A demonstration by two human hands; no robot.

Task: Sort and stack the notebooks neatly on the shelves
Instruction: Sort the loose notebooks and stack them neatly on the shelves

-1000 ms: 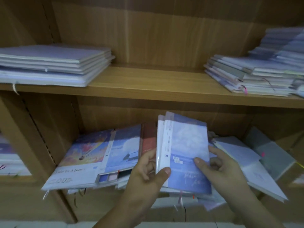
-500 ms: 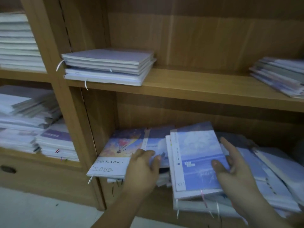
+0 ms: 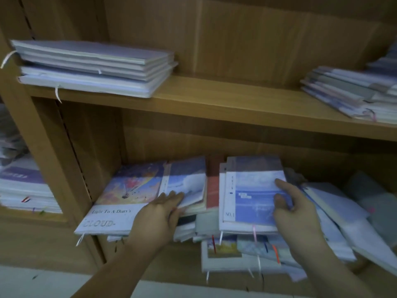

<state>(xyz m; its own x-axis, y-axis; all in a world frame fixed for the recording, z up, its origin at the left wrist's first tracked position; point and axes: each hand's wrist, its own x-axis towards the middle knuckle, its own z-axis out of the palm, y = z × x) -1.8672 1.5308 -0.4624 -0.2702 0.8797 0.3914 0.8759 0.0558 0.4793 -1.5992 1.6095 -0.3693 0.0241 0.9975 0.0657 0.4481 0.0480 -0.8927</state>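
Broadly, a wooden bookcase [image 3: 214,39] fills the view, its upper shelf [image 3: 225,104] running from nine o'clock to three. On it a squared stack [image 3: 92,67] sits at ten o'clock and a looser, fanned stack [image 3: 354,93] at two. The compartment below, from seven round to four o'clock, carries the unsorted heap [image 3: 236,250], several layers deep and overhanging the front. Toward four o'clock, slumped notebooks [image 3: 343,222] lean downhill to the right. At eight o'clock lies the balloon-cover notebook [image 3: 120,201], its near corner jutting forward, and at centre the blue sky-cover notebooks [image 3: 251,190] lie on top of the heap. The right hand [image 3: 298,214] grips these at their right edge, thumb on the cover, index finger stretched along the side, other fingers hidden. The left hand [image 3: 156,220] is spread flat, fingertips resting on the cloud-cover notebook [image 3: 187,181], holding nothing. Smallest are the ribbon bookmarks [image 3: 254,233] dangling in front. The risk, as I judge it, is that lifting the blue set would unsettle the overhanging layers beneath, which could slide to the floor. A ribbon could also snag and drag a neighbour along.
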